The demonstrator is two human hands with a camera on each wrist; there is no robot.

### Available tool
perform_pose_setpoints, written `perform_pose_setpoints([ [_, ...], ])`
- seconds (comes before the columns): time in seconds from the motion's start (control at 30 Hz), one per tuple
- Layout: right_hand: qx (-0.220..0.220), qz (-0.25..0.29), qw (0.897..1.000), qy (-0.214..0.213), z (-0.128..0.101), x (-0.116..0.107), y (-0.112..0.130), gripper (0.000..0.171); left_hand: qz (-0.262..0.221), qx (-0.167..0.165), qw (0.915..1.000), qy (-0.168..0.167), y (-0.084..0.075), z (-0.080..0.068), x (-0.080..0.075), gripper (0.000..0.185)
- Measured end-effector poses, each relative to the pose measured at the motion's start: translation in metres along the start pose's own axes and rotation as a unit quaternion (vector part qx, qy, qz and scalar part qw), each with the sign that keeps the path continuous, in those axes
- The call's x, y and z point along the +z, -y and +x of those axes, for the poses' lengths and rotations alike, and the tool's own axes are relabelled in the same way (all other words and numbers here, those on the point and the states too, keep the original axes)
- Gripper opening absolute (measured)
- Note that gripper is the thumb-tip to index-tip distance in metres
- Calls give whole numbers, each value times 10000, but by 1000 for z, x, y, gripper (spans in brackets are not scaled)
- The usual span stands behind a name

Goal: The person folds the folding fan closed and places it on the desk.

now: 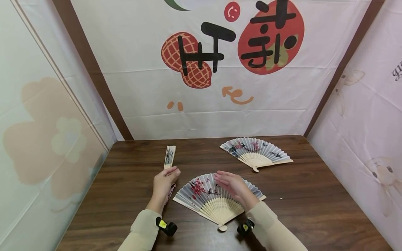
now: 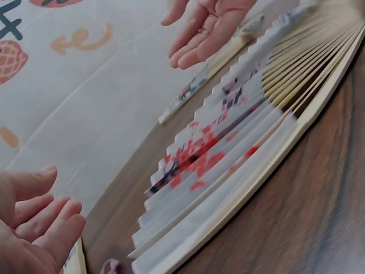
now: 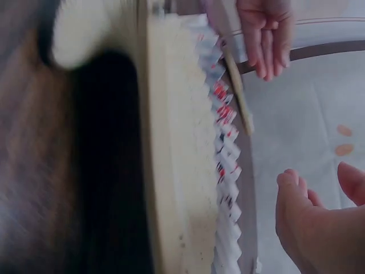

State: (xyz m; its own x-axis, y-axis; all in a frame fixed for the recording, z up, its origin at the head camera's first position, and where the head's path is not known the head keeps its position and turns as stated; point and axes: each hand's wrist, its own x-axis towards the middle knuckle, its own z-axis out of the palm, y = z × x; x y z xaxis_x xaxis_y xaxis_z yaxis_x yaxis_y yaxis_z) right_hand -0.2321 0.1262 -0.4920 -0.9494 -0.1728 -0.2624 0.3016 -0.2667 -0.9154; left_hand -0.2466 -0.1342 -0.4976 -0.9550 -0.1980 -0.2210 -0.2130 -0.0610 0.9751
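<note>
An unfolded hand fan (image 1: 216, 198) with red blossoms on grey-white pleats and pale ribs lies on the table, its pivot toward me. My right hand (image 1: 233, 188) hovers over its right part, fingers together; the left wrist view shows that hand (image 2: 211, 28) apart from the fan. To the fan's left, my left hand (image 1: 164, 183) is raised with relaxed fingers, holding nothing in the left wrist view. Just beyond it lies a folded fan (image 1: 170, 157), its lower end hidden. Beside the left wrist, a pinkish thing (image 1: 171, 193) is mostly covered.
Another unfolded fan (image 1: 255, 153) with blossom print lies at the back right of the brown wooden table (image 1: 314, 209). A tiny pale scrap (image 1: 281, 198) is on the wood. Printed cloth (image 1: 141, 97) hangs behind the table and along both sides.
</note>
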Motion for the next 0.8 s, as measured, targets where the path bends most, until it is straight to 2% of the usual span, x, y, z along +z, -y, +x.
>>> perform_pose_setpoints([
  [0.1,-12,-95,9999,111,-10,-3,-2,48,-25,-41,10000,45,5,-7,3,42],
  [0.2,-61,-77,9998,156,-20,-7,-5,50,-229,108,9997,55,10,-14,6,43],
  [0.37,-22,66,9999,156,-35,-13,-9,53,-457,164,9988,38,16,-30,13,44],
  [0.6,107,329,9992,189,-58,-20,-18,54,-632,99,9977,237,24,-54,17,47],
  [0.8,240,476,9981,321,-77,-27,-25,53,-694,164,9969,333,29,-65,18,48],
])
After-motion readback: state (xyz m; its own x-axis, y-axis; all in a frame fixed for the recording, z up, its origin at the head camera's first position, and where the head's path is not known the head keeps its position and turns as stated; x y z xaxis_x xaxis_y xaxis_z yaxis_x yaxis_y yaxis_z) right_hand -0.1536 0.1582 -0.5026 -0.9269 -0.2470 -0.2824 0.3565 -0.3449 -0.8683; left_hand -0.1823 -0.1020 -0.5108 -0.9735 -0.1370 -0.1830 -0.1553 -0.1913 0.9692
